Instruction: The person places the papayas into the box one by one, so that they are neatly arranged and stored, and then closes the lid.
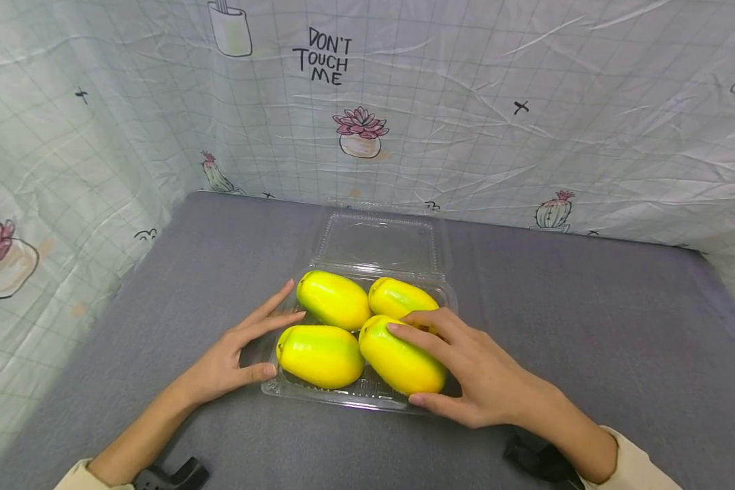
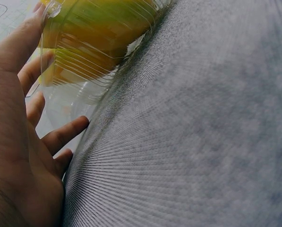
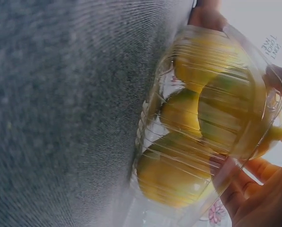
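Note:
Several yellow-green mangoes lie in two rows inside a clear plastic clamshell box, its lid folded back. My right hand holds the front right mango, fingers over its top and far side, thumb at its near end by the rim. In the right wrist view the box wall partly blurs the mangoes. My left hand rests at the box's left side with spread fingers, close to the front left mango and back left mango. The back right mango is partly covered by my right hand.
The box stands on a grey cloth-covered table. A white patterned curtain with cactus drawings hangs behind and at the sides. Black wrist camera mounts show near both forearms.

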Motion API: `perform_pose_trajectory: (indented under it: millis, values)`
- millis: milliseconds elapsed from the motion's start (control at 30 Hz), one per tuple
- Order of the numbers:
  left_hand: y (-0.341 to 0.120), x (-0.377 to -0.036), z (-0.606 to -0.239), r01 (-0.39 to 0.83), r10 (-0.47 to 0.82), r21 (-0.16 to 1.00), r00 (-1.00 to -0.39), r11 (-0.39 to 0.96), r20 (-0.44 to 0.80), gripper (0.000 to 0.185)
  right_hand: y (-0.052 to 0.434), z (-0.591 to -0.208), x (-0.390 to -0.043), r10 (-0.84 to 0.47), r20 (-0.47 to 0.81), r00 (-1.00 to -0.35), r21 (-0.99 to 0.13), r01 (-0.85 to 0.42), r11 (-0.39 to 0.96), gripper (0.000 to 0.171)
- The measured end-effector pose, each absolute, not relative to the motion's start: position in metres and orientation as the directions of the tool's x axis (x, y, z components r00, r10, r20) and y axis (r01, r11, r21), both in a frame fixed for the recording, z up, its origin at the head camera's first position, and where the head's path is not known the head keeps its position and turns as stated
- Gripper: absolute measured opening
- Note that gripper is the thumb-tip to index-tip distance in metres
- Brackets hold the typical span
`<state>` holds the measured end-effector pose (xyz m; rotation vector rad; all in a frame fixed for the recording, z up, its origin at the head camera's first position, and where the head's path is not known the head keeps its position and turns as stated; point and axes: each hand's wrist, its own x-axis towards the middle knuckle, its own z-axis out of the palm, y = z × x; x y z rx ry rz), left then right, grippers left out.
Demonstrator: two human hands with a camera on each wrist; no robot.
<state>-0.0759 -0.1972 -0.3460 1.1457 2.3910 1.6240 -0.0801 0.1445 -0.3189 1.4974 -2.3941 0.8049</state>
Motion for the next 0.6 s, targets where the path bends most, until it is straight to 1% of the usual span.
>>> perform_pose_trajectory:
  millis: [200, 600]
  values:
    - [-0.1968, -0.0762, -0.3459, 0.548, 0.583, 0.817, -0.729, 0.180, 0.360, 0.058, 0.1436, -0.3203, -0.0804, -0.768, 0.451, -0.455, -0.328, -0.885, 0.331, 0.068]
    - [-0.1970, -0.0756, -0.3460, 0.546, 0.585, 0.820, -0.727, 0.173, 0.361, 0.057, 0.1447, -0.3275, -0.0814, -0.791, 0.396, -0.466, -0.288, -0.881, 0.375, 0.070]
